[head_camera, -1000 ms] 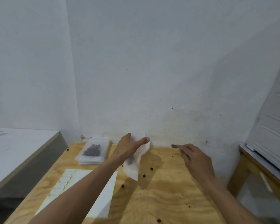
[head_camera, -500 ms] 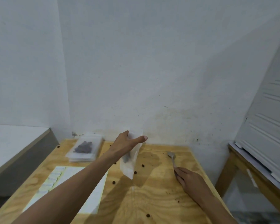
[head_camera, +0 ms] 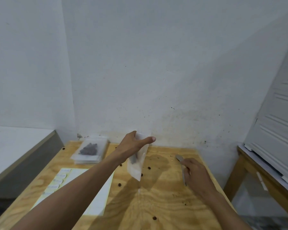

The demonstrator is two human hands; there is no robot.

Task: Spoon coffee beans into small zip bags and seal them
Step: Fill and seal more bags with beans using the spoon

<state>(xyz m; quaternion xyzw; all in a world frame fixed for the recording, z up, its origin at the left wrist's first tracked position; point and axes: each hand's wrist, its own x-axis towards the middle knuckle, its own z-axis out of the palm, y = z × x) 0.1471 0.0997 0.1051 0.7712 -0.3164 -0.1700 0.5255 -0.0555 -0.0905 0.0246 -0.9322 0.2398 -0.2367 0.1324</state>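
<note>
Fingers of the left hand [head_camera: 133, 144] pinch a bag [head_camera: 136, 163] by its top so it hangs mouth-up over the table [head_camera: 165, 205], a few beans inside, while the right hand [head_camera: 195, 171] holds a spoon [head_camera: 181, 165] low, likely to scoop more.

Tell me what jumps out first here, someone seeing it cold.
The left hand holding a clear zip bag up over the middle of the plywood table. To its right, the right hand rests on the table over a metal spoon. Loose coffee beans dot the wood.
</note>
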